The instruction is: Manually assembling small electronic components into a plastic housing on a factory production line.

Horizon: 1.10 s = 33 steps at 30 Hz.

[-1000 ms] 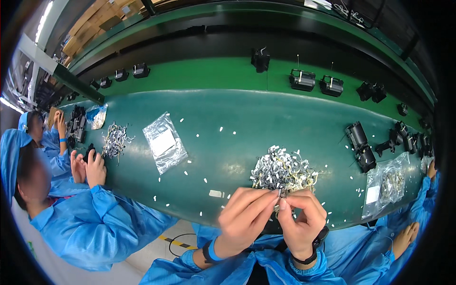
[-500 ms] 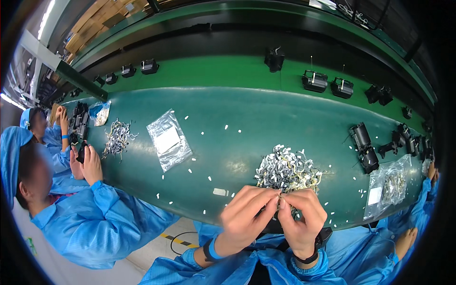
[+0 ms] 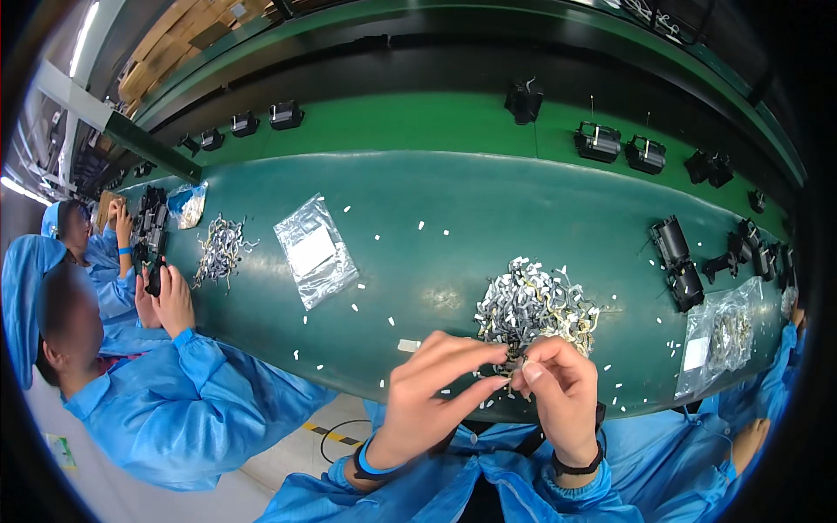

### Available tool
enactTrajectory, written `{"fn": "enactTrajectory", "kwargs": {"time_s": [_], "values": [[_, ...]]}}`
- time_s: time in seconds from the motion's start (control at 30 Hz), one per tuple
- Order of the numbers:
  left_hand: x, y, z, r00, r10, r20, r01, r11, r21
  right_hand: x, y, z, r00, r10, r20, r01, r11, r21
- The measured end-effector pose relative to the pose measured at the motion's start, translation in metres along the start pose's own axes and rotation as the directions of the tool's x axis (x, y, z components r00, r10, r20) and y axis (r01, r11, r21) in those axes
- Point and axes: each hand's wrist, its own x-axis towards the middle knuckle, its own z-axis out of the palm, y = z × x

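Over the near edge of the green table, my right hand [image 3: 562,383] is closed in a pinch, thumb against fingers. Something small and thin shows at its fingertips, too little to name. My left hand [image 3: 436,379] is beside it with thumb and forefinger spread apart, the tips close to the right hand's fingers. Just beyond both hands lies a heap of short wire leads [image 3: 532,301], black, white and yellow with white ends. The hands hide the heap's near side.
Small white pieces are scattered over the table [image 3: 401,270]. Left lie a clear plastic bag [image 3: 336,277] and another heap of leads [image 3: 224,246]; right, black housings [image 3: 676,261] and a filled bag [image 3: 732,340]. More black housings [image 3: 598,141] stand beyond. A co-worker [image 3: 174,392] sits at left.
My left thumb and forefinger have parted and drawn back from the right hand's fingertips, where both hands were pinching together. My right hand stays closed. The whole view has shifted slightly.
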Motion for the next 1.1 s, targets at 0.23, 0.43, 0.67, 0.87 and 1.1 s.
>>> {"fn": "enactTrajectory", "kwargs": {"time_s": [0.23, 0.43, 0.67, 0.87, 1.1], "values": [[0.000, -0.003, 0.002, 1.000, -0.008, -0.022, 0.008, 1.000, -0.027, -0.003, -0.002, 0.006, 0.972, -0.222, -0.072, 0.176, 0.898, -0.403], [0.000, 0.002, -0.003, 0.995, -0.095, 0.026, 0.097, 0.992, -0.078, 0.003, -0.025, 0.005, 0.770, -0.529, 0.356, 0.554, 0.278, -0.785], [0.009, 0.008, 0.007, 0.997, -0.075, 0.035, 0.078, 0.993, -0.084, -0.001, -0.028, 0.003, 0.805, -0.522, 0.281, 0.493, 0.327, -0.806], [0.026, 0.015, -0.029, 0.998, -0.006, 0.062, -0.007, 0.978, 0.209, 0.001, -0.030, 0.006, 0.823, -0.531, 0.203, 0.446, 0.383, -0.809], [0.132, -0.038, -0.105, 0.972, 0.231, 0.045, -0.203, 0.725, 0.659, -0.010, -0.046, -0.040, 0.858, -0.510, 0.056, 0.282, 0.377, -0.882]]}}
